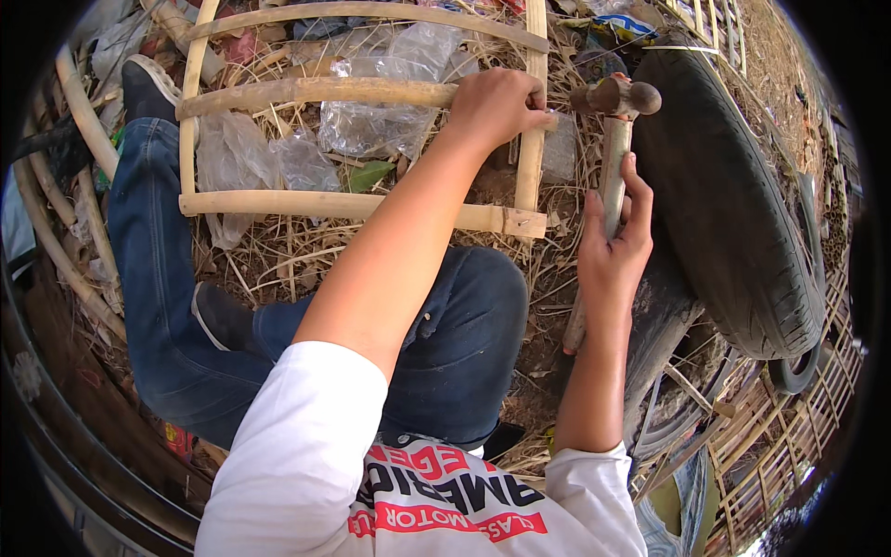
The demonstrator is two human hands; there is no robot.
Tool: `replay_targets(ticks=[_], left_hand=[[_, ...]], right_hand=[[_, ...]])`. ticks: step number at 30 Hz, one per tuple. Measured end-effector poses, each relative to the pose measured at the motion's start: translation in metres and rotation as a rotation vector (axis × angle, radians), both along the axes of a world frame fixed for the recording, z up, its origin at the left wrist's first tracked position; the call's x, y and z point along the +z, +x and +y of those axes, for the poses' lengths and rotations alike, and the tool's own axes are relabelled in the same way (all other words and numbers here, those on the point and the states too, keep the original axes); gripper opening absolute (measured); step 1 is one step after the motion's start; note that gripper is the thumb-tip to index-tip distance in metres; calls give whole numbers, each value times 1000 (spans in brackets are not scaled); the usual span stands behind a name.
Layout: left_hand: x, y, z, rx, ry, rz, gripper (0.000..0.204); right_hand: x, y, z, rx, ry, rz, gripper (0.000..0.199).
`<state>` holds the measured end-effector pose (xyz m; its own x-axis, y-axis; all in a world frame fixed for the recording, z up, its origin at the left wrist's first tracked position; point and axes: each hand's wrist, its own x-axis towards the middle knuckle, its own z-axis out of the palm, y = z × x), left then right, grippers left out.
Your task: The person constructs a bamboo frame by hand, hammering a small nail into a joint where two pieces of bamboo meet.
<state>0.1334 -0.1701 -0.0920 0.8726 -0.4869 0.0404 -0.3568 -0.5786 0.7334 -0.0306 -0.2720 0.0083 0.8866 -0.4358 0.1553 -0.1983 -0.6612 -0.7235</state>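
Left hand (497, 104): fingers curled tight around a crossbar of the bamboo frame (362, 209), at its right rail.
Right hand (613, 246): closed around the hammer (614, 139) handle, head raised beside the frame's right rail.
Frame: lying on straw (278, 255), near a tyre (733, 213).

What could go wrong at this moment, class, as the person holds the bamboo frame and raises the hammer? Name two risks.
1. The left hand grips the bamboo frame right beside the hammer head, so a stray blow might hit the fingers.
2. The right hand holds the hammer close against the tyre; a swing could clip it and glance off.
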Motion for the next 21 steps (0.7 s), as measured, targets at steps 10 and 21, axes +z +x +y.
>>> replay_targets(ticks=[10,21], left_hand=[[-4,-1,0,30,-30,-1,30],[-3,8,3,46,-18,2,39]], right_hand=[[-9,1,-7,-9,-69,104,46],[-10,14,0,13,-62,277,46]])
